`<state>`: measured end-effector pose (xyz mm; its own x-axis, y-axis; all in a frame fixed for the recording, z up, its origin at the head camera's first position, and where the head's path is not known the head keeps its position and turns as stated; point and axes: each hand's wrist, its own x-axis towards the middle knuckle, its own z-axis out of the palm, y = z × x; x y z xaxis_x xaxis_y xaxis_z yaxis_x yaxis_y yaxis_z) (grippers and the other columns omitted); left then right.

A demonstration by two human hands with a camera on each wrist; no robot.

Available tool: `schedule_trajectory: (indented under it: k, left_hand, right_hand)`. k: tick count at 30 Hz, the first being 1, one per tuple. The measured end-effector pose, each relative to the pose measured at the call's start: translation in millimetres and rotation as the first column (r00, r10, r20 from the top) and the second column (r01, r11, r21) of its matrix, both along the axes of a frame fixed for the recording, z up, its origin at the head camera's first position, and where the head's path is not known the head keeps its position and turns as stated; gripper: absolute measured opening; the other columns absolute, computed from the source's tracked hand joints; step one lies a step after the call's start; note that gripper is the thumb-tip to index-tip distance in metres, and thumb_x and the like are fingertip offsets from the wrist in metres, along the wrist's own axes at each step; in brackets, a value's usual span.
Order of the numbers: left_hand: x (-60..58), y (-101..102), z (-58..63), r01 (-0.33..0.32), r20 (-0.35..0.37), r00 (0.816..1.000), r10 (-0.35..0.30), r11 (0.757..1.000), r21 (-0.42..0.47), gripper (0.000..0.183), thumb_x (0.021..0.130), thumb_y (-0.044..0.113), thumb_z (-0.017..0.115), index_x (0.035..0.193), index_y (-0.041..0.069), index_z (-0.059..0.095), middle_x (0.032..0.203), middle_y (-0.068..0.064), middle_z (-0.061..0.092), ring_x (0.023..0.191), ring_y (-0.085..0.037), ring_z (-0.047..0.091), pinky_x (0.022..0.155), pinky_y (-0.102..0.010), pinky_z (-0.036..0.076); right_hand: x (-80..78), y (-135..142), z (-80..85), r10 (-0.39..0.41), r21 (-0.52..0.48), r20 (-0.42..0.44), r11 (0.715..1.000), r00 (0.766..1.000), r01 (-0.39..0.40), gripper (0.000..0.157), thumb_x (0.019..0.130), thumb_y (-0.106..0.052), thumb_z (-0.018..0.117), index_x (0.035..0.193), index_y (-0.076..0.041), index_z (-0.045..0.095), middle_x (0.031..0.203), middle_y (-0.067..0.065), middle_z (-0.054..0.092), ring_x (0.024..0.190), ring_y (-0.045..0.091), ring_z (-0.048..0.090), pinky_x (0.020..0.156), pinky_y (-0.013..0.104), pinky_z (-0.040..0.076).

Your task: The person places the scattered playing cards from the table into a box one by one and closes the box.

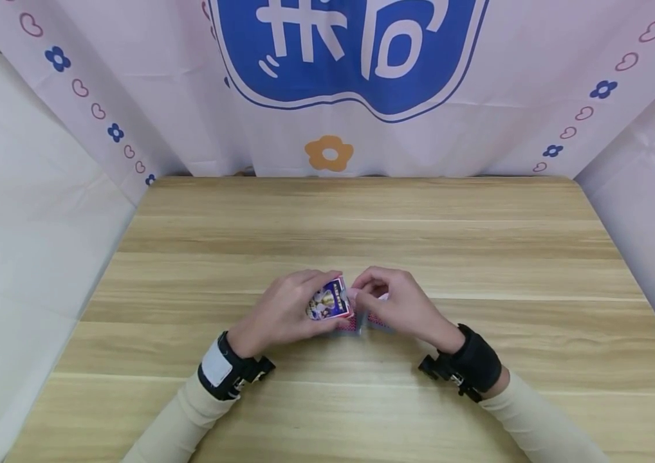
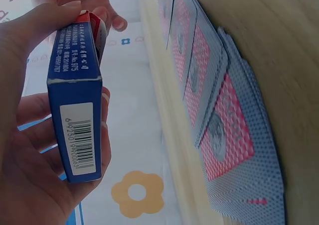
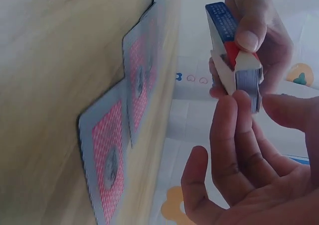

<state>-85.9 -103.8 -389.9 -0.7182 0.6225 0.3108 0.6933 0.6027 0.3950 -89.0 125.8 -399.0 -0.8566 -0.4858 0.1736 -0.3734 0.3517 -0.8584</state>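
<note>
My left hand (image 1: 289, 305) grips a blue and red playing card box (image 1: 325, 302) above the table. In the left wrist view its barcode end shows, with the thumb on one edge and fingers behind. The right wrist view shows the box's other end with its white flap open and a stack of playing cards (image 3: 246, 80) inside. Fingertips of my right hand (image 1: 399, 305) are right at that open end, thumb apart on the other side. Below lie playing cards (image 2: 227, 135) with red-patterned backs and grey borders, partly overlapping; the hands hide some of them in the head view.
The wooden table (image 1: 362, 225) has its far edge against a white printed curtain (image 1: 148, 64) with a blue emblem and an orange flower. White cloth (image 1: 20, 225) hangs at both sides. Each wrist wears a black strap (image 1: 478, 357) with a small camera.
</note>
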Motion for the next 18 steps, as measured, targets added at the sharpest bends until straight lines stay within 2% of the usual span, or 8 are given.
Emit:
schedule_trajectory:
  k: [3,6,12,15,18]
  left_hand:
    - [-0.6,-3,-0.8,-0.010,0.008,1.000,0.010,1.000,0.002,0.071,0.070,0.053,0.074,0.123,0.007,0.060,0.098,-0.003,0.067,0.077,-0.003,0.054,0.064,-0.025,0.054]
    - [-0.6,-7,-2.1,-0.022,0.027,0.999,0.022,1.000,-0.008,0.072,0.071,0.053,0.074,0.124,0.007,0.059,0.098,-0.004,0.067,0.076,-0.004,0.054,0.064,-0.026,0.054]
    - [1.2,-18,-3.7,-0.068,0.071,0.995,0.073,0.996,-0.061,0.079,0.074,0.063,0.066,0.131,0.010,0.054,0.107,-0.008,0.066,0.083,-0.009,0.056,0.070,-0.032,0.056]
    - [2.4,-21,-4.0,-0.083,0.075,0.993,0.089,0.993,-0.079,0.081,0.074,0.067,0.063,0.131,0.010,0.053,0.108,-0.008,0.066,0.082,-0.009,0.056,0.069,-0.032,0.056]
    - [3.1,-23,-4.7,-0.090,0.081,0.992,0.096,0.993,-0.082,0.081,0.074,0.066,0.063,0.131,0.010,0.054,0.107,-0.008,0.066,0.080,-0.008,0.055,0.066,-0.030,0.055]
  right_hand:
    - [-4.4,6,-1.0,-0.011,0.079,-0.056,0.997,0.998,0.015,0.008,0.087,-0.018,0.068,0.093,-0.012,0.066,0.077,-0.001,0.067,0.072,0.008,0.059,0.066,0.037,0.054]
    - [-8.5,13,-1.6,-0.016,0.199,-0.065,0.980,0.998,0.029,0.020,0.082,-0.019,0.073,0.096,-0.007,0.065,0.082,0.001,0.065,0.074,0.012,0.059,0.065,0.035,0.054]
    - [-10.1,24,-1.7,-0.018,0.434,0.002,0.901,1.000,0.016,0.057,0.070,-0.033,0.083,0.111,-0.001,0.060,0.102,0.012,0.058,0.082,0.021,0.053,0.068,0.035,0.050]
    - [-9.0,26,-4.1,-0.038,0.494,0.022,0.869,0.999,0.022,0.071,0.066,-0.038,0.084,0.119,-0.001,0.055,0.108,0.014,0.052,0.082,0.022,0.049,0.069,0.035,0.048]
    - [-7.4,30,-7.4,-0.062,0.521,0.041,0.853,0.997,0.032,0.077,0.065,-0.039,0.084,0.123,-0.001,0.050,0.109,0.016,0.047,0.080,0.023,0.048,0.068,0.035,0.047]
